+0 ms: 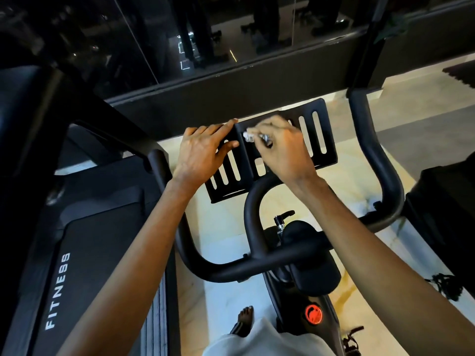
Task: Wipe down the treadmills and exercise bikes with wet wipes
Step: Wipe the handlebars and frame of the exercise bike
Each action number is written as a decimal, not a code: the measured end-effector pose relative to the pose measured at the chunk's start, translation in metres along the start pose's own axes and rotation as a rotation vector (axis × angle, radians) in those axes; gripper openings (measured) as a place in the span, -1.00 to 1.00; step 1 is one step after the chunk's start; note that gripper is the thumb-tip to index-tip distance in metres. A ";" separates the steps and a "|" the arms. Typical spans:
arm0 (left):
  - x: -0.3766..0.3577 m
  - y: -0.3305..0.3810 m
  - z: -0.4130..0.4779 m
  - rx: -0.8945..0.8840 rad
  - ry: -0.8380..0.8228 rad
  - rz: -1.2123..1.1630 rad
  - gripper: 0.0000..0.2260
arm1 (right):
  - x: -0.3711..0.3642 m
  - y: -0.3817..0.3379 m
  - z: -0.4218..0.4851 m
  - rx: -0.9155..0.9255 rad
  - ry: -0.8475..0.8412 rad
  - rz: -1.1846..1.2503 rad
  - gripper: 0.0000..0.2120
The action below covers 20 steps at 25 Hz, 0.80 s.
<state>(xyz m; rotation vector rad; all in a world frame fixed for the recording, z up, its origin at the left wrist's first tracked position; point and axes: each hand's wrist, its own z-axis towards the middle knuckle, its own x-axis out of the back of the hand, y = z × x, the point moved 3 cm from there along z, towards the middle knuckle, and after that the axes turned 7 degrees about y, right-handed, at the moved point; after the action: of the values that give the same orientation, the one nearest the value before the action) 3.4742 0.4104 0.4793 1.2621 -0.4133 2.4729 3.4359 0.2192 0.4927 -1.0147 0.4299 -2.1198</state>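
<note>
On the slotted black tray (318, 140), a crumpled white wet wipe (248, 136) pinched by right-hand fingers (270, 128), left-hand fingers (218, 129) flat.

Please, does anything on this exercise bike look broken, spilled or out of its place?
Nothing stands out. The slotted tray looks whole, with even slots, ahead of the handlebar. The left hand rests flat on it, and the right hand holds the wet wipe against its middle. No damage or spill is visible.

left: treadmill (84, 240) close | ahead: dark ledge (205, 98) just beyond tray (303, 107) | right: open floor (357, 173)
</note>
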 end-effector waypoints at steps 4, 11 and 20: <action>0.000 0.000 0.000 -0.006 -0.006 -0.014 -0.55 | 0.000 0.010 0.017 0.013 -0.007 -0.070 -0.82; -0.001 -0.001 0.000 -0.005 -0.013 -0.024 -0.55 | 0.006 0.007 -0.010 -0.059 -0.021 -0.114 -0.84; 0.013 0.011 0.010 0.165 -0.161 -0.255 -0.53 | 0.023 0.001 -0.023 -0.111 -0.217 -0.074 -0.84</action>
<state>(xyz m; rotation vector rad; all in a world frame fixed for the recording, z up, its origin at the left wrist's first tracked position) 3.4701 0.3987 0.4948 1.4840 -0.0786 2.2361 3.4086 0.2010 0.4895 -1.3276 0.4116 -2.0397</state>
